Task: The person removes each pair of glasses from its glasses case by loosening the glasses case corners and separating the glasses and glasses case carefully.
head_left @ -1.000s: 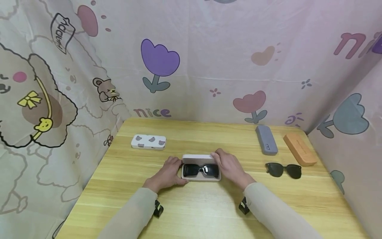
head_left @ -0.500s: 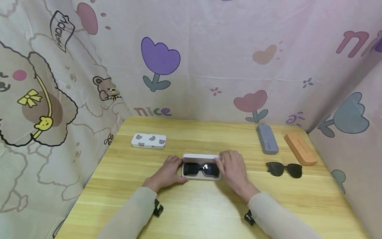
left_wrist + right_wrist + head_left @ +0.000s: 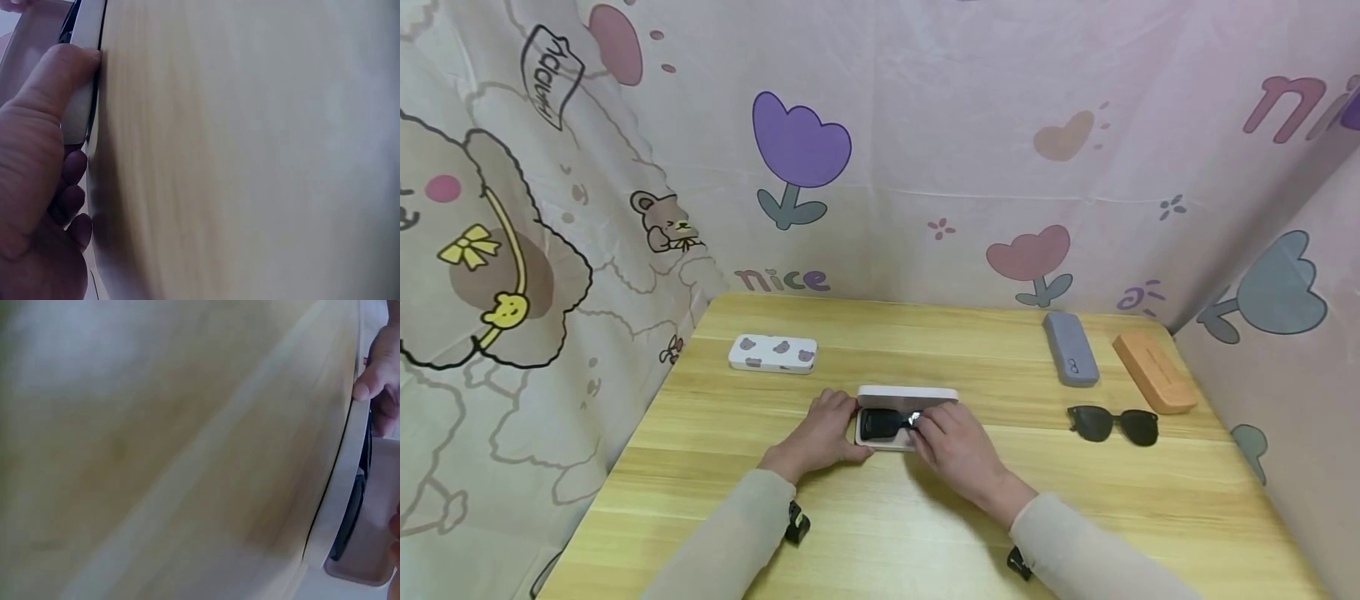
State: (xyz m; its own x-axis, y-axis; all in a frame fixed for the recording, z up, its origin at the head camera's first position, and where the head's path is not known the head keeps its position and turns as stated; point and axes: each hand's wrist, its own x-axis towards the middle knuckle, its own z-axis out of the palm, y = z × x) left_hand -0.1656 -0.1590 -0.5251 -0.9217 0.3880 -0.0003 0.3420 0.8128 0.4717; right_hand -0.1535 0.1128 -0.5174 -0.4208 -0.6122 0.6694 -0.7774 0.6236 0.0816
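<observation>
A white glasses case (image 3: 907,392) stands with its lid raised in the middle of the table. Inside it lie black sunglasses (image 3: 880,424), their right half covered in the head view. My left hand (image 3: 822,435) grips the case's left end, its thumb (image 3: 75,59) on the front wall in the left wrist view. Over the right half of the case is my right hand (image 3: 961,454), fingers bent at the bridge and right lens. Whether those fingers pinch the sunglasses (image 3: 353,509) is hidden; only fingertips (image 3: 395,550) show at the right wrist view's edge.
A white case with bear prints (image 3: 773,354) lies at the back left. To the right are a grey case (image 3: 1071,350), an orange case (image 3: 1154,373) and a second pair of dark sunglasses (image 3: 1114,425). A printed curtain (image 3: 910,150) hangs behind the wooden table (image 3: 880,517).
My right hand has left the raised lid, drawn off to the right, then come back left over the sunglasses' right half. My left hand stays on the case's left end.
</observation>
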